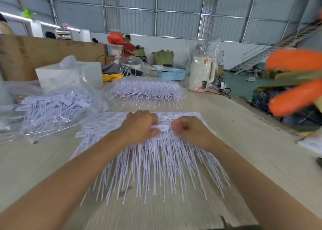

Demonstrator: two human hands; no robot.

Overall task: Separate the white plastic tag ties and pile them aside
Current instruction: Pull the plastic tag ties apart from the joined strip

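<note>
Ties (pixel 148 153) fanned mid-tabletop (pixel 235 125), near edge. Left hand (pixel 139 125) pinching one tag head; right hand (pixel 190 130) curled on neighbouring stems, grip unclear. Risk: hasty yank dragging neighbours, tangling stems, scattering them away from bagged pile (pixel 52 106) at left.

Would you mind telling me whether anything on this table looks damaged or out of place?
Nothing stands out. Both hands, left hand and right hand, pinch one tag tie atop the fanned stack of tag ties; separated ties lie in the plastic bag.
</note>
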